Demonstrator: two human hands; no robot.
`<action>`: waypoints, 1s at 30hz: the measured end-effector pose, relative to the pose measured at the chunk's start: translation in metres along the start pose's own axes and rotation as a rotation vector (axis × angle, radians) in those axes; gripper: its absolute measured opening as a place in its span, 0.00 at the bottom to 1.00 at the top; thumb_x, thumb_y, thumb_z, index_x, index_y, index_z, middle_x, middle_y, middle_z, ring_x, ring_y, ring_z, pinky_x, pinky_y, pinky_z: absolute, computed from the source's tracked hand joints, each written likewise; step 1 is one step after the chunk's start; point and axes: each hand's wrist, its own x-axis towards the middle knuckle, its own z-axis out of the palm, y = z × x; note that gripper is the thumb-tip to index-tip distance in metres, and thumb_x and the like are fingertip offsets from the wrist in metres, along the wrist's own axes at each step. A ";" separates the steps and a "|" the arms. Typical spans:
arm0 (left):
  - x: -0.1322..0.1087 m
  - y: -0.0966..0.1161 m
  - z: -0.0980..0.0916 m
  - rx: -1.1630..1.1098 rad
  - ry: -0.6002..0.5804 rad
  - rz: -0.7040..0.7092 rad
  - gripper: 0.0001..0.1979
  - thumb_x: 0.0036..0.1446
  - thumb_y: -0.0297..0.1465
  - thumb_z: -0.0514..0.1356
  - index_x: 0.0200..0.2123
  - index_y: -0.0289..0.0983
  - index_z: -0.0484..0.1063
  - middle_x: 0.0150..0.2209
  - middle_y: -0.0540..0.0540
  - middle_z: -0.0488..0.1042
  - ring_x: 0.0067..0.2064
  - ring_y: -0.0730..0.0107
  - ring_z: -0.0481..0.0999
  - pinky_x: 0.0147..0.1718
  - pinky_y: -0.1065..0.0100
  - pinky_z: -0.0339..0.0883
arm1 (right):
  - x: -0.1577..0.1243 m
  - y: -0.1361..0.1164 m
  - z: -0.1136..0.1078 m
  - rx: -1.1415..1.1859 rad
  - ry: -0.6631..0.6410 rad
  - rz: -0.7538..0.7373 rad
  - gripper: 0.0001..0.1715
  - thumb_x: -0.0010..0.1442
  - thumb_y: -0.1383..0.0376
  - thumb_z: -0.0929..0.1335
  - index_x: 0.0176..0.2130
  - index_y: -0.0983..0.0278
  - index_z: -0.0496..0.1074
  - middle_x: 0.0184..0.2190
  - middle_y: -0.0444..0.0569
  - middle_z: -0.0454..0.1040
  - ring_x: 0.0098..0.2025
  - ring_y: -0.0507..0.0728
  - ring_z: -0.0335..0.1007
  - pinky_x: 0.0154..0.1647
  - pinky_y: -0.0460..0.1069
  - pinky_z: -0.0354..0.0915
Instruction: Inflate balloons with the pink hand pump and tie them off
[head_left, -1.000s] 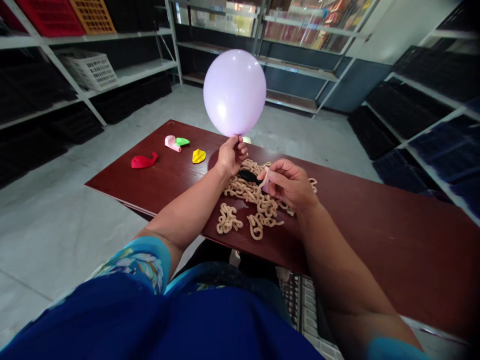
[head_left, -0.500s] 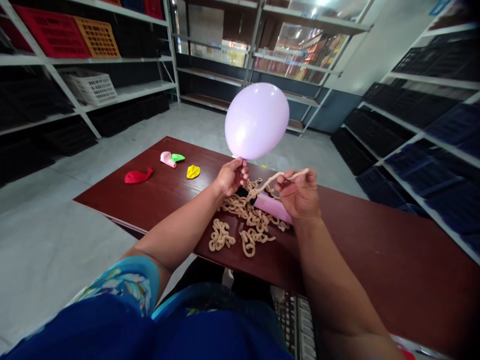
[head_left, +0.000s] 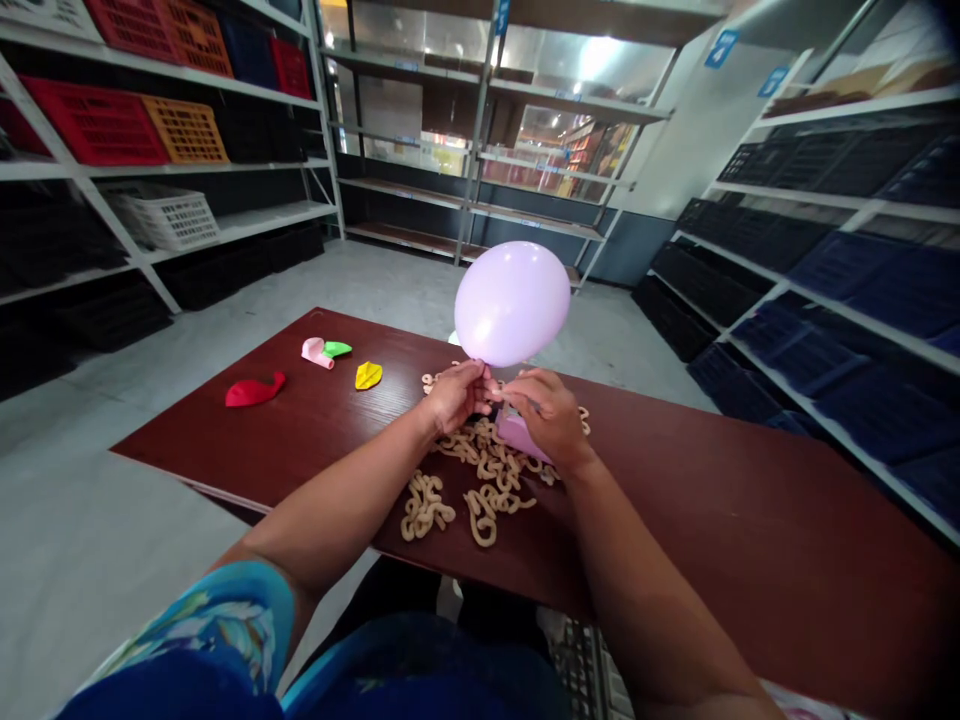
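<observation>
An inflated lilac balloon (head_left: 513,303) stands above the table, its neck pinched in the fingers of my left hand (head_left: 459,396). Right beside it, my right hand (head_left: 551,412) is closed at the balloon's neck, its fingertips on the beige cord; much of the cord is hidden by the fingers. Beneath both hands lies a loose heap of beige cord (head_left: 491,465), with a smaller clump (head_left: 426,507) closer to the front edge. A pink cylinder (head_left: 523,436) with a dark end rests on the heap, partly covered by my right hand.
On the left of the brown table (head_left: 315,450) lie a red balloon (head_left: 253,390), a pink balloon (head_left: 316,352), a green balloon (head_left: 337,349) and a yellow balloon (head_left: 368,376), all deflated. Shelves with crates (head_left: 184,130) line the left wall; dark crates (head_left: 862,290) fill shelves at right.
My right hand has moved left with the cord, up to the balloon's neck and my left hand. The view has tilted upward, so the table and balloon sit lower.
</observation>
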 end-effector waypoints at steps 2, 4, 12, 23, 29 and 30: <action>0.000 -0.003 0.001 0.035 -0.002 0.024 0.10 0.54 0.36 0.55 0.29 0.34 0.63 0.26 0.48 0.68 0.25 0.73 0.71 0.19 0.72 0.65 | 0.000 -0.001 0.002 -0.154 -0.055 -0.037 0.12 0.60 0.64 0.61 0.38 0.59 0.73 0.33 0.48 0.68 0.39 0.54 0.62 0.44 0.51 0.60; 0.000 -0.006 0.002 0.086 0.010 0.053 0.11 0.53 0.37 0.57 0.28 0.34 0.63 0.26 0.48 0.67 0.26 0.74 0.69 0.20 0.72 0.66 | 0.000 -0.001 0.002 -0.273 -0.102 -0.074 0.14 0.61 0.66 0.60 0.39 0.59 0.73 0.33 0.48 0.67 0.38 0.54 0.60 0.43 0.50 0.58; -0.003 -0.016 0.004 0.451 0.016 0.115 0.14 0.53 0.42 0.55 0.28 0.36 0.67 0.22 0.52 0.64 0.19 0.79 0.62 0.17 0.74 0.56 | 0.001 -0.006 0.005 -0.391 -0.135 -0.141 0.13 0.61 0.64 0.59 0.32 0.61 0.72 0.32 0.49 0.65 0.38 0.56 0.59 0.43 0.50 0.57; -0.012 -0.005 0.007 0.390 -0.149 -0.076 0.15 0.50 0.42 0.59 0.26 0.35 0.67 0.18 0.53 0.57 0.18 0.81 0.53 0.16 0.74 0.43 | -0.002 -0.002 0.006 -0.342 0.048 -0.089 0.16 0.55 0.54 0.65 0.38 0.62 0.67 0.37 0.52 0.66 0.42 0.58 0.63 0.44 0.52 0.60; -0.013 0.006 0.002 0.475 -0.094 -0.064 0.14 0.51 0.42 0.57 0.29 0.36 0.67 0.20 0.53 0.59 0.19 0.81 0.55 0.16 0.76 0.45 | -0.001 -0.004 0.005 -0.332 -0.025 -0.080 0.15 0.57 0.55 0.64 0.39 0.62 0.68 0.37 0.51 0.68 0.40 0.56 0.65 0.43 0.50 0.60; -0.013 0.006 0.002 0.485 -0.070 -0.038 0.14 0.52 0.42 0.57 0.29 0.36 0.67 0.21 0.52 0.61 0.19 0.80 0.57 0.16 0.76 0.46 | -0.001 -0.005 0.005 -0.339 -0.040 -0.058 0.14 0.58 0.56 0.63 0.39 0.62 0.68 0.37 0.51 0.68 0.39 0.56 0.65 0.40 0.49 0.60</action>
